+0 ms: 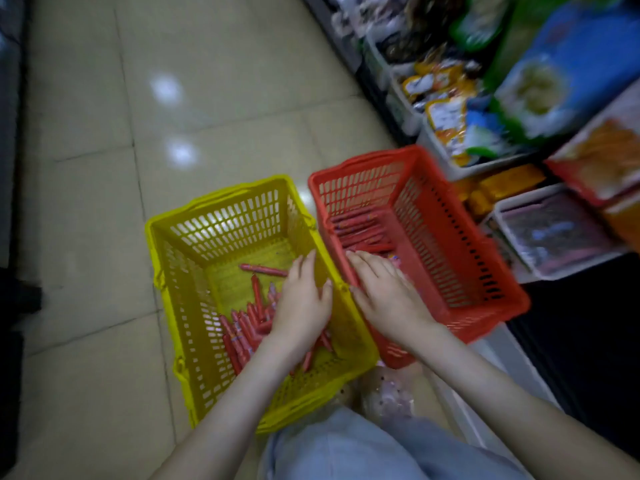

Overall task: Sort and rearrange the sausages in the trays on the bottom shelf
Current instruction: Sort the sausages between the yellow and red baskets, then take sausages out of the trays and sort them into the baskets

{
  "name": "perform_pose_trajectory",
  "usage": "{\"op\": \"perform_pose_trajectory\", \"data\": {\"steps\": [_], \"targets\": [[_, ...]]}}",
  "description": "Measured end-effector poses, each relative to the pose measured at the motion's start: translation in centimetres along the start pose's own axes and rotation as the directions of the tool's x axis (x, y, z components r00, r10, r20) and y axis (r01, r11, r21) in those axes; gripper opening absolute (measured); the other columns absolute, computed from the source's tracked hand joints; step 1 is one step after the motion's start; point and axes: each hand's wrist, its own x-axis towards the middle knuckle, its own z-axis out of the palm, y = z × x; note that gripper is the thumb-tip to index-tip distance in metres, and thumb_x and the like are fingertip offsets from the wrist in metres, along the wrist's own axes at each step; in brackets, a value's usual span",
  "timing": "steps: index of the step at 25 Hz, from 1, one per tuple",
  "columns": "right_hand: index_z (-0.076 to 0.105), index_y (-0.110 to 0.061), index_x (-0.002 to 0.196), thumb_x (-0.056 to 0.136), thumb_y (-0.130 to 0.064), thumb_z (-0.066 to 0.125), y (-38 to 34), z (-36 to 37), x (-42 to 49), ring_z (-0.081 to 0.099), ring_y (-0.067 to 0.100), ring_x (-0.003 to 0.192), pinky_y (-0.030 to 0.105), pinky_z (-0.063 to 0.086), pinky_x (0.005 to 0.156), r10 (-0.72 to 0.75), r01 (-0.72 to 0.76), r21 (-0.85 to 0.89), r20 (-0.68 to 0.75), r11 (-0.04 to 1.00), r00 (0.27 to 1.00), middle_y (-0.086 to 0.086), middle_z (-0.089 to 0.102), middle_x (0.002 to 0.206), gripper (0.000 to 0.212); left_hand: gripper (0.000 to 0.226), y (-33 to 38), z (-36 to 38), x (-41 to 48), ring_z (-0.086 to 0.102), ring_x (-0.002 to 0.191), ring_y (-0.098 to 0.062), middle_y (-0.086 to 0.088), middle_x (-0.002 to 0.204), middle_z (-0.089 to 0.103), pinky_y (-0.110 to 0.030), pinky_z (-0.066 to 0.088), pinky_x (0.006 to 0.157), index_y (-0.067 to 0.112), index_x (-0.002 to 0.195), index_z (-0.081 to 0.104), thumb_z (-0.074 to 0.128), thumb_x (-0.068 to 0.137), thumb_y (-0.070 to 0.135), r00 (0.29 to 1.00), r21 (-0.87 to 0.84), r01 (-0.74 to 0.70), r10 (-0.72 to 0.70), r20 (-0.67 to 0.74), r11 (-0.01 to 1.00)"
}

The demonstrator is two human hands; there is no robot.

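Note:
A yellow basket (221,223) and a red basket (446,244) stand side by side on the tiled floor. Several red sausages (242,330) lie loose in the near part of the yellow basket, and one sausage (263,270) lies apart farther in. A neat row of sausages (360,230) lies at the far end of the red basket. My left hand (301,299) reaches into the yellow basket over the pile, its fingers hidden from above. My right hand (384,289) lies flat, fingers straight, on sausages in the red basket.
Store shelves (519,98) run along the right, with white trays of packaged snacks (446,109) and a tray on the bottom shelf (554,233) right of the red basket. My knees in light jeans (346,445) are at the bottom. Tiled floor (104,133) spreads left.

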Motion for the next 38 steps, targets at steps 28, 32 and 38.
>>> {"op": "perform_pose_trajectory", "data": {"steps": [28, 32, 38], "targets": [[0.049, -0.008, 0.135, 0.042, -0.007, 0.089, 23.8, 16.8, -60.0, 0.064, 0.027, 0.107, 0.039, 0.056, 0.08, 0.908, -0.919, 0.009, 0.149, 0.394, 0.391, 0.012, 0.065, 0.117, 0.101, 0.064, 14.2, 50.7, -26.8, -0.011, 0.147, -0.029, -0.012, 0.16, -0.01, -0.047, -0.012, 0.117, 0.014, 0.153, -0.004, 0.031, 0.102, 0.03, 0.052, 0.051, -0.999, 0.17, 0.984, 0.011], [0.062, -0.014, 0.125, 0.04, -0.019, 0.092, 24.8, 23.0, -59.7, 0.066, 0.021, 0.096, 0.037, 0.056, 0.078, 0.804, -0.809, -0.056, 0.174, 0.585, 0.569, 0.005, 0.067, 0.108, 0.091, 0.064, 9.8, 52.9, -26.8, -0.013, 0.147, -0.03, -0.014, 0.159, -0.015, -0.047, -0.021, 0.108, 0.025, 0.152, -0.009, 0.031, 0.103, 0.029, -0.024, -0.017, -0.988, 0.047, 0.999, -0.157], [0.054, -0.017, 0.134, 0.072, -0.012, 0.066, 25.6, 25.4, -61.8, 0.063, 0.021, 0.104, 0.043, 0.052, 0.092, 0.753, -0.749, -0.119, -0.023, 0.651, 0.658, 0.0, 0.065, 0.116, 0.063, 0.079, 8.8, 55.2, -27.0, -0.003, 0.148, -0.029, -0.015, 0.154, -0.018, -0.048, -0.009, 0.112, 0.029, 0.153, 0.0, 0.054, 0.094, 0.026, -0.169, -0.116, -0.955, 0.18, 0.969, -0.273]]}}
